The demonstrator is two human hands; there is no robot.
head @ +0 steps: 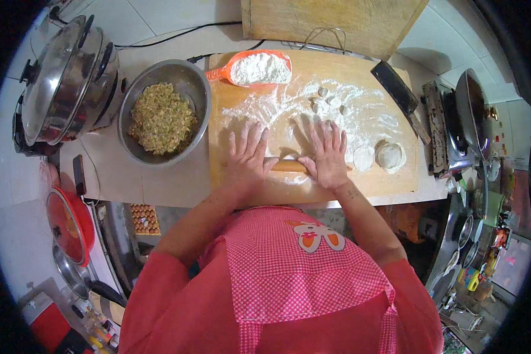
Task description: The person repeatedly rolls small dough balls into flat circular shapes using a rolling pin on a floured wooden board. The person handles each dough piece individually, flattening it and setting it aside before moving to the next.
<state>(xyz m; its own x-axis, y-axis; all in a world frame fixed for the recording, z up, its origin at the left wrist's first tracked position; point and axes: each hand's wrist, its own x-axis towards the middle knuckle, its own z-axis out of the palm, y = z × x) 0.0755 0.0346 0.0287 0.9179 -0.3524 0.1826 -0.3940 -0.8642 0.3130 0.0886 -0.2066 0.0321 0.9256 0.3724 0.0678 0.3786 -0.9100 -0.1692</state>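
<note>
Both palms press flat on a wooden rolling pin (287,165) lying crosswise on the floured wooden board (265,192). My left hand (248,152) covers its left part with fingers spread and pointing away from me. On the right part rests my right hand (329,152), its fingers also extended. A bit of pale dough (290,156) shows at the pin's far edge between the thumbs. To the right of my right hand lies a flat round dough wrapper (363,158), beside a stack of wrappers (390,155). Several small dough pieces (327,102) sit in flour beyond my fingertips.
A red scoop of flour (260,68) lies at the board's far edge. Left of the board stands a metal bowl of chopped filling (161,119), then a lidded steel pot (57,84). A cleaver (396,90) lies at the right, near a gas stove with a wok (471,108).
</note>
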